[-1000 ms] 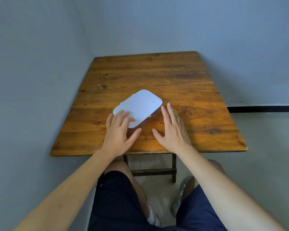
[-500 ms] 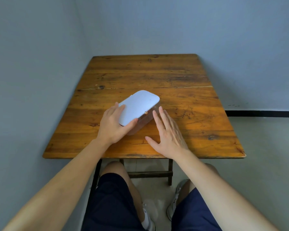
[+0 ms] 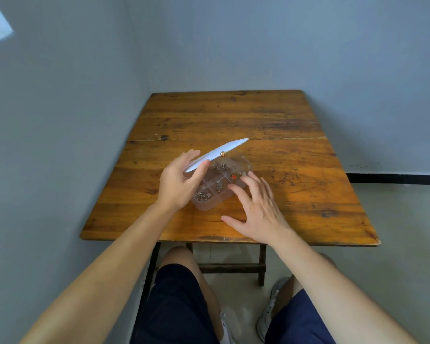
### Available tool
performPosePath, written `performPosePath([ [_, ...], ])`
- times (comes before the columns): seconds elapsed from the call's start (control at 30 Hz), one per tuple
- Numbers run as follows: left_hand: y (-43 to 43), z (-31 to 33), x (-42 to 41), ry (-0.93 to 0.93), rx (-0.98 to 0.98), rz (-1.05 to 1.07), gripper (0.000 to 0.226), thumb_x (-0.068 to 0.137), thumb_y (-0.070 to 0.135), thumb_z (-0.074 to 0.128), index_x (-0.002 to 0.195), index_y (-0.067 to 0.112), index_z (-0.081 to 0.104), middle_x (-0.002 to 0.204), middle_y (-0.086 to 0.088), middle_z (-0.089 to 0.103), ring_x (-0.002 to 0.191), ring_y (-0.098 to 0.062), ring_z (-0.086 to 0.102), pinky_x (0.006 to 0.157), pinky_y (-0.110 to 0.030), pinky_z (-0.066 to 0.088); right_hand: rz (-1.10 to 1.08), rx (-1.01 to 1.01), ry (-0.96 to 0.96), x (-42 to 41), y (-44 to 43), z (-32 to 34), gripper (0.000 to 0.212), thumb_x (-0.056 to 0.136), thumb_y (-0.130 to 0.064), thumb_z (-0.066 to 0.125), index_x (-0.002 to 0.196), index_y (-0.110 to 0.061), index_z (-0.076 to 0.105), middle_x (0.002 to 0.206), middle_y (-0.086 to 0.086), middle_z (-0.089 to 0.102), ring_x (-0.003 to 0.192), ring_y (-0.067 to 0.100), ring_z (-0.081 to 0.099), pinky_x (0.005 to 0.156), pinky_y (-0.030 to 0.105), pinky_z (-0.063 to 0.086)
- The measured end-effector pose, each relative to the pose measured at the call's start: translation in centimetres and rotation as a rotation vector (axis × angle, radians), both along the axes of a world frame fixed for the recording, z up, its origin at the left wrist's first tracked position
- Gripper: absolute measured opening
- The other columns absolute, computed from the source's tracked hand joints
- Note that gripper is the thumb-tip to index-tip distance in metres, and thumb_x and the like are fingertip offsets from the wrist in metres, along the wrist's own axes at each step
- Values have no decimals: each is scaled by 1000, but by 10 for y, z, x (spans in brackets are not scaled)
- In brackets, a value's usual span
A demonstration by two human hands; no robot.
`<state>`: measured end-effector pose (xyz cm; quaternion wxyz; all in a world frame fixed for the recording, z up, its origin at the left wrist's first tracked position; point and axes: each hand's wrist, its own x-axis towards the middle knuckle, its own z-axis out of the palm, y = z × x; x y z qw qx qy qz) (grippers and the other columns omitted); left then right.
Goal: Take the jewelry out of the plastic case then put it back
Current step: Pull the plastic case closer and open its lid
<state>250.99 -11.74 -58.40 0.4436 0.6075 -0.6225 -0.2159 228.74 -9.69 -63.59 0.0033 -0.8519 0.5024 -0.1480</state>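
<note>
Your left hand (image 3: 178, 183) is pinching the near edge of the white lid (image 3: 216, 154), fingers (image 3: 193, 155) behind it and thumb in front, holding it tilted up over the plastic case (image 3: 221, 186). Your right hand (image 3: 257, 211) is resting with fingers (image 3: 248, 187) spread apart, fingertips touching the case's right wall, gripping nothing. Between your two hands the clear case is sitting on the wooden worktop (image 3: 233, 120), its compartments holding small jewelry (image 3: 218, 185), including a red piece (image 3: 233, 176) just beyond your right fingertips.

Clear plastic case (image 3: 220, 192), matt white lid (image 3: 217, 153), glossy worn wood table (image 3: 233, 120)
</note>
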Motion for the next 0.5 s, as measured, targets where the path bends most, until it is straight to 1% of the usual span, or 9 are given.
performPosePath([
  [0.1,-1,5,-2,3,-151,53,44,95,49,56,120,15,68,117,2,70,109,-10,64,88,-32,56,49,-62,0,-1,1,0,74,85,-73,50,138,-22,48,133,12,42,137,30,36,120,57,14],
  [0.17,-3,10,-2,10,-161,75,45,94,49,53,118,14,66,112,1,71,103,-13,66,79,-28,56,87,-104,-33,-2,3,-1,68,85,-70,53,132,-21,53,122,10,46,125,28,45,118,58,19],
  [0.27,-12,17,-3,42,-117,133,40,97,42,56,124,13,60,116,-5,69,105,-16,64,68,-6,46,114,-145,-68,-2,5,-3,65,86,-67,56,131,-21,57,119,9,49,118,26,50,117,57,23],
  [0.3,-17,20,-3,67,-94,159,41,97,40,57,127,13,57,120,-6,68,107,-17,62,68,-4,45,117,-153,-71,-3,5,-3,64,86,-67,56,132,-22,57,119,9,50,118,26,50,118,57,23],
  [0.33,-22,24,-3,88,-71,184,44,96,40,59,131,14,53,124,-6,65,111,-18,61,73,-8,47,117,-160,-72,-3,5,-3,64,86,-67,56,132,-23,57,119,9,50,117,25,51,118,56,23],
  [0.4,-30,29,-4,108,-27,217,54,95,37,62,141,17,43,133,-8,59,117,-21,58,84,-20,49,115,-162,-63,-4,5,-2,65,85,-67,56,133,-24,56,120,9,50,118,26,50,119,55,21],
  [0.47,-38,27,-3,114,-3,227,69,92,32,67,149,18,31,139,-9,54,123,-24,54,93,-28,48,102,-122,-28,-3,5,0,66,86,-69,53,137,-27,52,128,11,50,127,29,45,120,56,19],
  [0.5,-41,23,-2,119,13,228,76,91,29,70,152,19,25,142,-9,52,126,-25,53,97,-32,48,90,-85,-10,-2,5,1,67,86,-70,50,139,-30,49,136,12,47,135,30,39,120,57,18],
])
